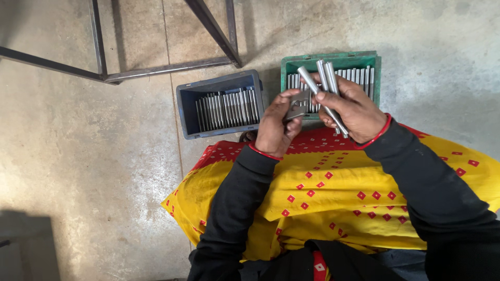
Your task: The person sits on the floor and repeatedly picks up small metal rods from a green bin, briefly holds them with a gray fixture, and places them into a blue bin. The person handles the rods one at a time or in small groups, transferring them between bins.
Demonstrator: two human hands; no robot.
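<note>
Rods (328,88) fill my right hand (354,112), its grip pressed around a small bundle of steel pins above the green crate (287,65). My left hand (275,127) pinches what looks like a flat metal gauge (297,104), though its shape is hard to make out. With several rods in one fist, one could slide loose onto the yellow cloth (333,192) or floor (104,156), or land in the grey crate (183,106).
</note>
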